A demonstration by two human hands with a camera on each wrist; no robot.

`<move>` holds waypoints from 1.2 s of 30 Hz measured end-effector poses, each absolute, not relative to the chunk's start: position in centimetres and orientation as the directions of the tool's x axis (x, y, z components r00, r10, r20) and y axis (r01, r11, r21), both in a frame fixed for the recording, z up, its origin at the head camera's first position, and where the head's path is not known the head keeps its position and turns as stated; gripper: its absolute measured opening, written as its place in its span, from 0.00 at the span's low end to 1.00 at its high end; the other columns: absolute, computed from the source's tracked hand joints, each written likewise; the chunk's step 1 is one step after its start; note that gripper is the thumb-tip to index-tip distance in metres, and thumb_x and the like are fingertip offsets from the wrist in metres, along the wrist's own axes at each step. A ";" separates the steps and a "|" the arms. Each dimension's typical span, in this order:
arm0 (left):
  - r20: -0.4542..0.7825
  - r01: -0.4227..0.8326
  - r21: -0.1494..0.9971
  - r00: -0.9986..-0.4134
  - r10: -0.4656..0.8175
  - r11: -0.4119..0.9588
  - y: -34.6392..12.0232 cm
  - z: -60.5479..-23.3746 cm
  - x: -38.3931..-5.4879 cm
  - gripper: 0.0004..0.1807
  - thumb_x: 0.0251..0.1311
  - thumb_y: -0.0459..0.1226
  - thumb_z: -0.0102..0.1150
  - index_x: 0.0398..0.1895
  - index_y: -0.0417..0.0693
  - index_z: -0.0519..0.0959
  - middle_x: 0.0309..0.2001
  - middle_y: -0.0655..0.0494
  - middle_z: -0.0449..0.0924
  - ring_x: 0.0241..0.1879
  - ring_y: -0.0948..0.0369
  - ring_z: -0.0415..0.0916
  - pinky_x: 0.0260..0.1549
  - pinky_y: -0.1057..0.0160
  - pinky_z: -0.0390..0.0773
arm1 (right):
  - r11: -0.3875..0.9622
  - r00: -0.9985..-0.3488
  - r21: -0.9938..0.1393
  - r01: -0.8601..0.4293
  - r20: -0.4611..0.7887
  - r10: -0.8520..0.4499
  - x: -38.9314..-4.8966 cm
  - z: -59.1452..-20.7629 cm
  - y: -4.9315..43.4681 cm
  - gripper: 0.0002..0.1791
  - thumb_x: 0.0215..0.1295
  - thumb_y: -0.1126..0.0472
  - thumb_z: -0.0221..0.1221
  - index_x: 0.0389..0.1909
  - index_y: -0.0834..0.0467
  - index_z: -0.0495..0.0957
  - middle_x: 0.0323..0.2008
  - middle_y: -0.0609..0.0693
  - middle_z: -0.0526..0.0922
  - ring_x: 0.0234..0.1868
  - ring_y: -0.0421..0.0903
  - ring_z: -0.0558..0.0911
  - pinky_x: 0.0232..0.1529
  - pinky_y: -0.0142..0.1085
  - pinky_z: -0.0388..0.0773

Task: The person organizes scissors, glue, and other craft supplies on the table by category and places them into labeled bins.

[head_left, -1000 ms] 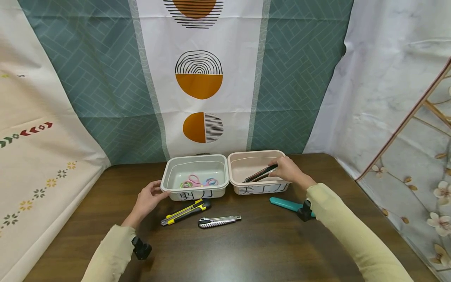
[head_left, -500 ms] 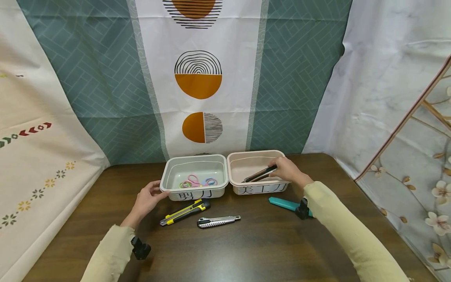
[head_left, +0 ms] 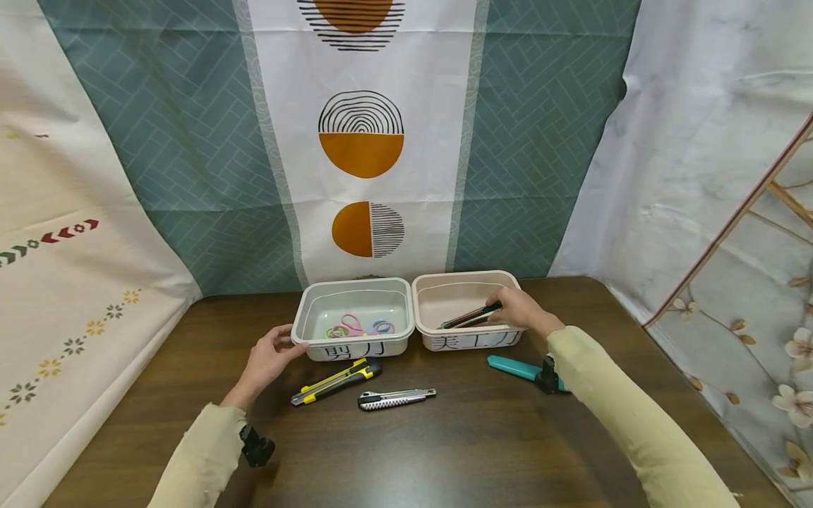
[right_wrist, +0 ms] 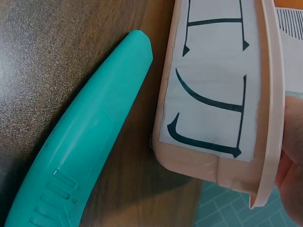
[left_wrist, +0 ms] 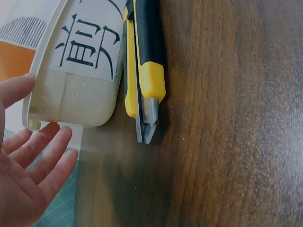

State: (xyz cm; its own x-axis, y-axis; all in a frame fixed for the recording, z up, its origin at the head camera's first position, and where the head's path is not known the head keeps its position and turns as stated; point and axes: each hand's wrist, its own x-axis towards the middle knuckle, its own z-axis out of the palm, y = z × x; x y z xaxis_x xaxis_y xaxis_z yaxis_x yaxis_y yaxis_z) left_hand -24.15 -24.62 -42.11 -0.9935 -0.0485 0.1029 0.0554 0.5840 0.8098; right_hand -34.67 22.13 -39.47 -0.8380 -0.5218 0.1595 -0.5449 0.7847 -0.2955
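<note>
My right hand reaches into the pink bin and pinches the end of a black utility knife, which slants down over the bin's floor. Another dark, slim object lies beside that knife, mostly hidden. In the right wrist view the bin's wall covers most of this hand. My left hand rests at the left end of the grey-white bin, thumb on its rim and fingers fairly straight beneath. Inside that bin lie pink-handled scissors and other coloured loops. A yellow-and-black utility knife lies just in front.
A silver utility knife lies on the brown table. The teal cutter lies in front of the pink bin, partly under my right wrist in the head view. Patterned cloth hangs behind the two adjoining bins.
My right hand has sunk slightly inside the pink bin, and the black utility knife's held end has come down with it. The left hand stays at the grey-white bin.
</note>
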 end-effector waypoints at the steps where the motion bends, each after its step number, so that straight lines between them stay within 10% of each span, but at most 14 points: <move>1: 0.103 0.058 0.810 -0.994 -0.045 0.583 -24.6 -42.1 -24.2 0.34 0.55 0.44 0.61 0.59 0.34 0.63 0.51 0.33 0.72 0.45 0.47 0.75 0.41 0.54 0.75 | 0.791 -0.840 -0.286 -0.541 0.153 -0.520 -34.7 -39.5 22.1 0.15 0.47 0.64 0.67 0.37 0.65 0.82 0.38 0.57 0.82 0.41 0.52 0.79 0.43 0.44 0.74; 36: 0.109 0.061 0.808 -0.993 -0.048 0.586 -24.7 -42.4 -24.5 0.33 0.54 0.43 0.61 0.59 0.35 0.63 0.50 0.35 0.73 0.44 0.47 0.76 0.41 0.53 0.76 | 0.739 -0.778 -0.254 -0.624 0.291 -0.557 -34.4 -37.8 22.3 0.23 0.54 0.58 0.64 0.47 0.68 0.76 0.48 0.63 0.77 0.49 0.58 0.75 0.49 0.50 0.70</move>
